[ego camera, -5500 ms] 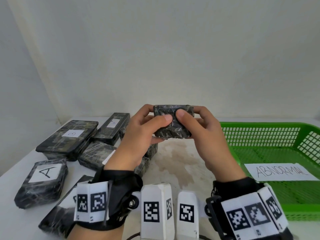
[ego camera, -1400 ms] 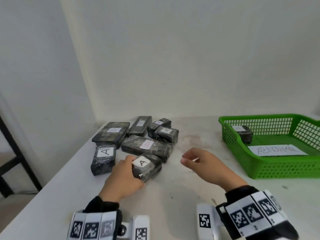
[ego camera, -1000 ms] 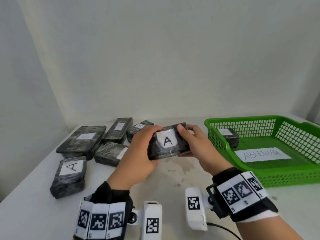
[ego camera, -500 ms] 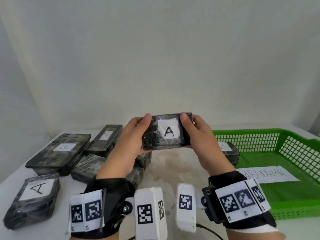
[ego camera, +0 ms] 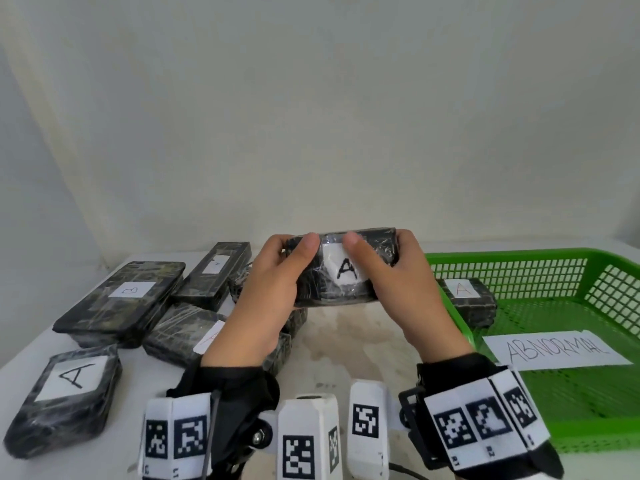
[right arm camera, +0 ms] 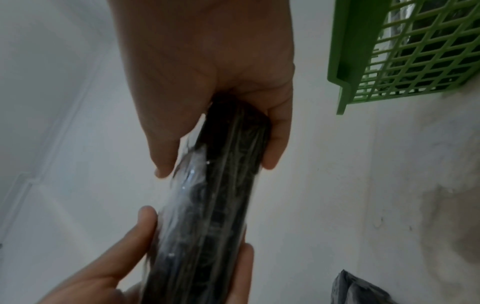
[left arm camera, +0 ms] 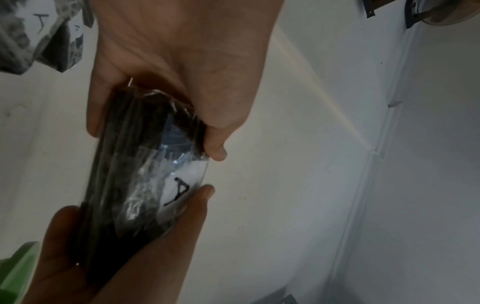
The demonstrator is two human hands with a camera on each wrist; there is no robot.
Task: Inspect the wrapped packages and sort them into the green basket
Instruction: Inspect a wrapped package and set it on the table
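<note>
While several wrapped packages point(ego camera: 117, 303) lie on the white table point(ego camera: 346, 348) at the left, the left hand point(ego camera: 266, 306) grips one end of a package marked A point(ego camera: 343, 271), thumb on its face. That package is held up above the table. At its other end the right hand point(ego camera: 408, 292) grips likewise. Farther right, the green basket point(ego camera: 554, 434) holds another package point(ego camera: 467, 299) and a paper reading ABNORMAL point(ego camera: 557, 349).

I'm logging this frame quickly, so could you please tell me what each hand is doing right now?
Left hand: holding the left end of the wrapped package labelled A.
Right hand: holding the right end of the same package.
</note>
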